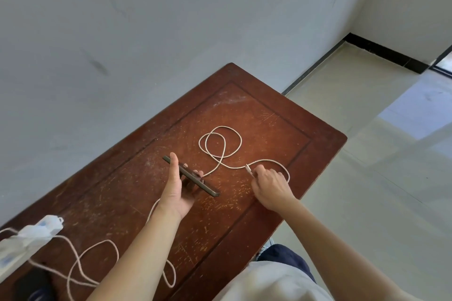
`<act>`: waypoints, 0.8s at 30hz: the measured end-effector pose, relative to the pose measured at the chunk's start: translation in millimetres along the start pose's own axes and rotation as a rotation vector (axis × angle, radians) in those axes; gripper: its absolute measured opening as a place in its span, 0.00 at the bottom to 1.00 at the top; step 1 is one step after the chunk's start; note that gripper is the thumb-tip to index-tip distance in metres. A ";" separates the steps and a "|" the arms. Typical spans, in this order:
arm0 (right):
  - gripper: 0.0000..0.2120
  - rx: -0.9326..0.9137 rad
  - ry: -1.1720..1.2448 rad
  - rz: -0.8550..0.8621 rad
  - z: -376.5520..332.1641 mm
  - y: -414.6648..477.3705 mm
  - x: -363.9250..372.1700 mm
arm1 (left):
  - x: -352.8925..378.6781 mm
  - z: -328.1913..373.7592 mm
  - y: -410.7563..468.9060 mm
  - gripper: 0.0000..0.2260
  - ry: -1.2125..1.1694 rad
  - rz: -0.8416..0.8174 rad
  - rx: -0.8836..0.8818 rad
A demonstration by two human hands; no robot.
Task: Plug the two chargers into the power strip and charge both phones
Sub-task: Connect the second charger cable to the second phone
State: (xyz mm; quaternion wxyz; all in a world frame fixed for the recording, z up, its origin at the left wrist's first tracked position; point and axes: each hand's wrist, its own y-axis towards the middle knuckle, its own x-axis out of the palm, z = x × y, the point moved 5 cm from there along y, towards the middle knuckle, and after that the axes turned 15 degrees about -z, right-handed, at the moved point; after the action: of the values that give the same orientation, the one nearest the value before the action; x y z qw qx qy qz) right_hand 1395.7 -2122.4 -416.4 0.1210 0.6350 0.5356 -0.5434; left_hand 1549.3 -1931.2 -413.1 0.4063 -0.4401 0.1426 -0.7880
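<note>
I am looking down at a scratched, reddish-brown wooden bench (281, 115) set against a pale wall, with a light tiled floor (367, 154) to the right.

My left hand (177, 187) holds a dark phone (192, 176) just above the middle of the bench. The phone is tipped on edge, so I see mostly its thin side; my thumb lies along the near face and my fingers wrap the far side.

My right hand (270, 184) is to the right of the phone, close to it but not touching. Its thumb and fingers are pinched narrowly around the plug end of a pale braided cable (221, 140). The small plug tip pokes out above my knuckles, pointing away from me. From there the cable curves round the hand, makes loose overlapping loops on the bench beyond both hands, then passes behind the phone and under my left wrist.

At the lower left edge sits a white power strip (17, 248), blurred at the edge of view, with what seems to be a white charger (52, 223) plugged into it. More pale cable lies in loops beside it. A second dark phone (34, 284) lies flat at the bottom left corner, partly cut off.
</note>
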 end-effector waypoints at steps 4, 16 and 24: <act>0.06 -0.085 0.865 0.082 -44.2 -23.9 -4.4 | 0.2 13.8 -4.6 0.40 -0.083 0.023 0.060; 0.07 -0.198 1.252 0.044 -110.7 -72.4 -7.0 | 33.2 43.0 -25.7 0.36 -0.467 -0.232 0.191; 0.06 -0.165 1.237 0.155 -114.1 -74.3 -15.3 | 35.4 41.9 -27.6 0.30 -0.495 -0.165 0.246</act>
State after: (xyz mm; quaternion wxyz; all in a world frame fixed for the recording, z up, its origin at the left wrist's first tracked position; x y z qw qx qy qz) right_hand 1401.9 -2017.3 -328.6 -0.1236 0.8575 0.4990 -0.0217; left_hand 1559.0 -1935.3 -352.6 0.4137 -0.5766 -0.0940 -0.6983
